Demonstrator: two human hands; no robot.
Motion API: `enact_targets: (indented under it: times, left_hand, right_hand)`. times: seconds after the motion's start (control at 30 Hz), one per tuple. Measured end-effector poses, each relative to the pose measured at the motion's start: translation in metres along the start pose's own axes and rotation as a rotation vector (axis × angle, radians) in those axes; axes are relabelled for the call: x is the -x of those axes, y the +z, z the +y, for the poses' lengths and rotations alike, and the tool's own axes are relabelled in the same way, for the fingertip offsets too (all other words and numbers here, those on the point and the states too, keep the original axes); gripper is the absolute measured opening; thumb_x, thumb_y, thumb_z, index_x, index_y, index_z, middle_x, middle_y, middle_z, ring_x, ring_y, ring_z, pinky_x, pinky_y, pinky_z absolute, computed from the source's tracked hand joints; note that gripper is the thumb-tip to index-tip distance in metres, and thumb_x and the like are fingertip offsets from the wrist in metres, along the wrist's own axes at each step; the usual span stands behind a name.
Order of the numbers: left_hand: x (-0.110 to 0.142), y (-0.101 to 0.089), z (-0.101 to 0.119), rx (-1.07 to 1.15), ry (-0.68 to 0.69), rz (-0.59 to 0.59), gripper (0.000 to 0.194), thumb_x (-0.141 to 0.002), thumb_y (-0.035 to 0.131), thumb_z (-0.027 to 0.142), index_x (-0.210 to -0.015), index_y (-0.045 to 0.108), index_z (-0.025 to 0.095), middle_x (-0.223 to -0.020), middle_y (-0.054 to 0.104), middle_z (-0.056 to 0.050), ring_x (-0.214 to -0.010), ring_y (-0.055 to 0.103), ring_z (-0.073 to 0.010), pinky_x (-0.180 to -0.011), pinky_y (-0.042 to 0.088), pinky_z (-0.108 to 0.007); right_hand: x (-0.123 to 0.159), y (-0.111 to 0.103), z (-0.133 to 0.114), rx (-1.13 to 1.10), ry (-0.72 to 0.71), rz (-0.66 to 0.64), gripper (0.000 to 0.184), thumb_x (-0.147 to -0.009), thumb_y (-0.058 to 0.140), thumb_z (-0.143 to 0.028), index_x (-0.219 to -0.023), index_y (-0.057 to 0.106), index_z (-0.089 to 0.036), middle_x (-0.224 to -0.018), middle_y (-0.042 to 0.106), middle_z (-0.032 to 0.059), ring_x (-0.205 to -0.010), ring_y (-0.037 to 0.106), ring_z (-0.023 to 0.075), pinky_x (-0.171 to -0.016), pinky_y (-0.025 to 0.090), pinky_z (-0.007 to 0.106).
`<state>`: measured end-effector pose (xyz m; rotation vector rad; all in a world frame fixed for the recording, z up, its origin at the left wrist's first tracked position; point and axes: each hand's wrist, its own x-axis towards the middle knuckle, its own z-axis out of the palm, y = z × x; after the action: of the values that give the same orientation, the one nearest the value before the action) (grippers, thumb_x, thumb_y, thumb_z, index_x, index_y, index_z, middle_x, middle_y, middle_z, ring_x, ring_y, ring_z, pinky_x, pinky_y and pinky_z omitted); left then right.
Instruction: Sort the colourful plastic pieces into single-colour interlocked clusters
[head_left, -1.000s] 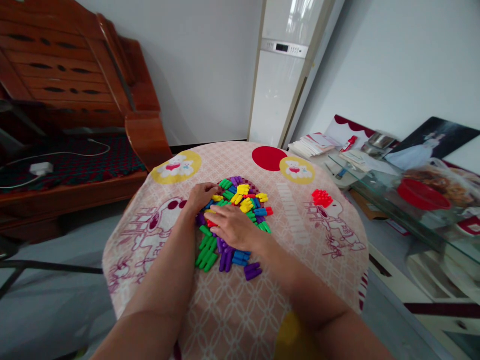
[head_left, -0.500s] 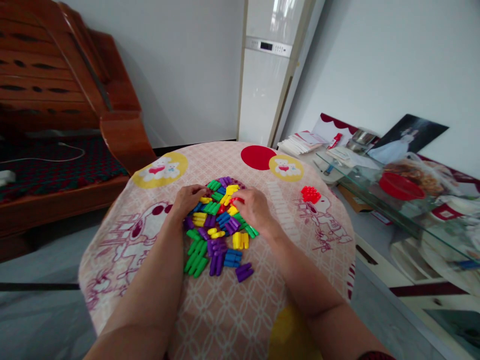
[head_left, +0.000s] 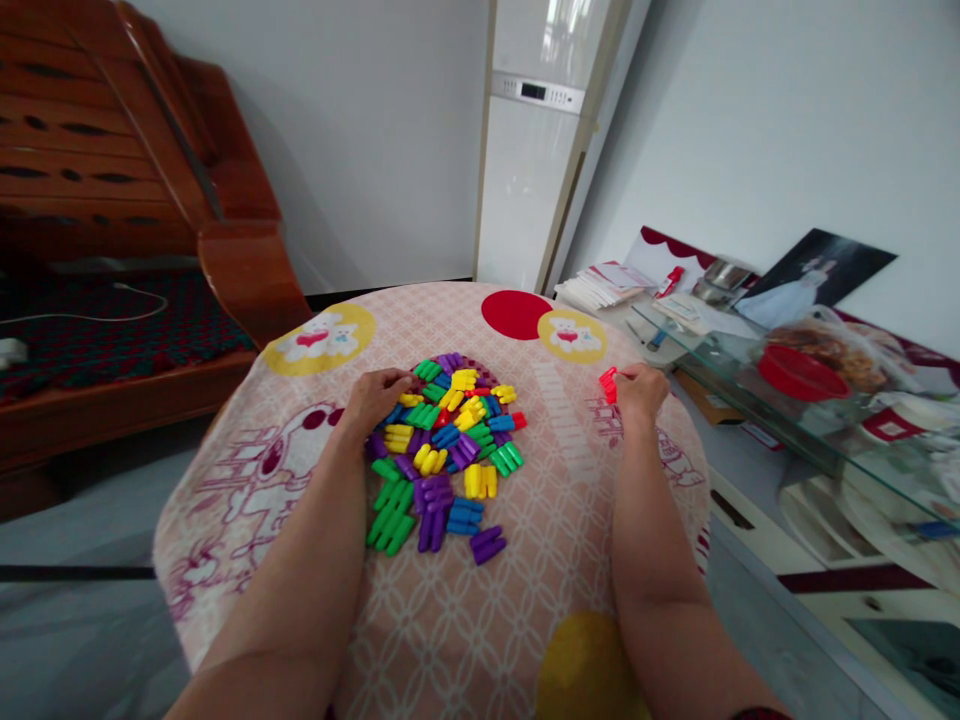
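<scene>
Multicoloured plastic toy blocks shaped like joined rods lie in a loose heap on the table, among them green blocks, purple blocks, a yellow block and a blue block. My left hand rests at the heap's left edge with its fingers curled; what they grip, if anything, is hidden. Away to the right, my right hand is pinched closed at the small group of red blocks, covering most of it. A red block appears to be between its fingertips, though partly hidden.
A patterned cloth covers the round table. To the right stands a glass-topped cabinet with papers, a red bowl and a photograph. A wooden bench is at the left, a white air conditioner behind.
My right hand searched the heap, pinched a red block there, then moved right to the red blocks. My left hand stays at the heap's left edge. The view turned slightly right.
</scene>
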<state>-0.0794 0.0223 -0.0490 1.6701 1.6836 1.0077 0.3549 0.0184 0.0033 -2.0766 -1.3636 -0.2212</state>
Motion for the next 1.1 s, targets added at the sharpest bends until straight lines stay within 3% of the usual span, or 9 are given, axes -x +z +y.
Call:
enact_targets:
  times: [0.3, 0.43, 0.57, 0.67, 0.8, 0.87, 0.97, 1.1]
  left_hand:
    - [0.001, 0.000, 0.003, -0.014, -0.015, -0.011, 0.038, -0.078, 0.054, 0.042, -0.096, 0.078, 0.020, -0.090, 0.079, -0.004, -0.093, 0.070, -0.0241, -0.082, 0.053, -0.028]
    - [0.002, -0.001, 0.004, -0.045, -0.007, 0.007, 0.036, -0.078, 0.054, 0.042, -0.093, 0.078, 0.019, -0.087, 0.079, -0.004, -0.090, 0.071, -0.0235, -0.080, 0.053, -0.027]
    - [0.004, -0.001, 0.007, -0.006, -0.009, 0.007, 0.034, -0.078, 0.055, 0.040, -0.092, 0.078, 0.018, -0.087, 0.079, -0.005, -0.088, 0.071, -0.0233, -0.079, 0.053, -0.027]
    - [0.005, 0.000, 0.008, 0.076, -0.021, 0.002, 0.033, -0.076, 0.056, 0.036, -0.094, 0.077, 0.017, -0.088, 0.079, -0.005, -0.086, 0.071, -0.0219, -0.079, 0.055, -0.028]
    - [0.005, 0.001, 0.007, 0.146, -0.009, 0.003, 0.034, -0.073, 0.054, 0.029, -0.095, 0.076, 0.016, -0.088, 0.078, -0.005, -0.081, 0.072, -0.0204, -0.080, 0.057, -0.029]
    - [0.004, 0.002, 0.005, 0.142, -0.009, 0.004, 0.034, -0.074, 0.053, 0.029, -0.095, 0.077, 0.016, -0.088, 0.078, -0.006, -0.082, 0.072, -0.0204, -0.080, 0.057, -0.029]
    - [0.002, 0.002, 0.002, 0.098, -0.006, 0.009, 0.033, -0.076, 0.052, 0.029, -0.094, 0.077, 0.017, -0.088, 0.078, -0.005, -0.086, 0.072, -0.0208, -0.082, 0.057, -0.029]
    - [0.000, 0.002, -0.002, 0.062, 0.003, 0.003, 0.032, -0.077, 0.053, 0.030, -0.094, 0.077, 0.017, -0.087, 0.078, -0.005, -0.085, 0.072, -0.0204, -0.081, 0.056, -0.027]
  right_hand:
    - [0.014, 0.020, -0.005, 0.159, -0.118, -0.062, 0.022, -0.081, 0.054, -0.018, -0.088, 0.075, -0.012, -0.090, 0.071, 0.0155, -0.081, 0.061, 0.0219, -0.075, 0.043, 0.031]
    - [0.016, 0.013, -0.008, 0.211, -0.094, -0.087, 0.023, -0.085, 0.055, -0.021, -0.092, 0.075, -0.012, -0.093, 0.070, 0.0170, -0.082, 0.061, 0.0230, -0.073, 0.041, 0.031]
    - [0.016, 0.001, -0.028, 0.079, -0.115, -0.013, 0.023, -0.086, 0.056, -0.024, -0.094, 0.074, -0.014, -0.096, 0.071, 0.0147, -0.084, 0.061, 0.0231, -0.074, 0.042, 0.031]
    - [0.026, -0.004, -0.060, -0.143, -0.282, -0.069, 0.022, -0.087, 0.054, -0.023, -0.086, 0.074, -0.015, -0.090, 0.072, 0.0096, -0.083, 0.062, 0.0206, -0.078, 0.043, 0.029]
    - [0.070, 0.003, -0.116, -0.423, -0.648, -0.381, 0.023, -0.090, 0.053, -0.022, -0.083, 0.074, -0.017, -0.083, 0.071, 0.0043, -0.079, 0.062, 0.0163, -0.076, 0.044, 0.026]
    - [0.100, 0.011, -0.140, -0.495, -0.850, -0.509, 0.024, -0.094, 0.050, -0.021, -0.090, 0.074, -0.018, -0.093, 0.072, 0.0055, -0.089, 0.063, 0.0165, -0.084, 0.045, 0.027]
    - [0.139, 0.024, -0.163, -0.434, -1.075, -0.637, 0.023, -0.096, 0.052, -0.022, -0.105, 0.071, -0.014, -0.110, 0.071, 0.0114, -0.105, 0.061, 0.0205, -0.096, 0.043, 0.033]
    - [0.158, 0.035, -0.171, -0.277, -1.106, -0.639, 0.043, -0.096, 0.053, -0.024, -0.137, 0.053, -0.011, -0.133, 0.060, 0.0177, -0.121, 0.054, 0.0259, -0.104, 0.039, 0.042]
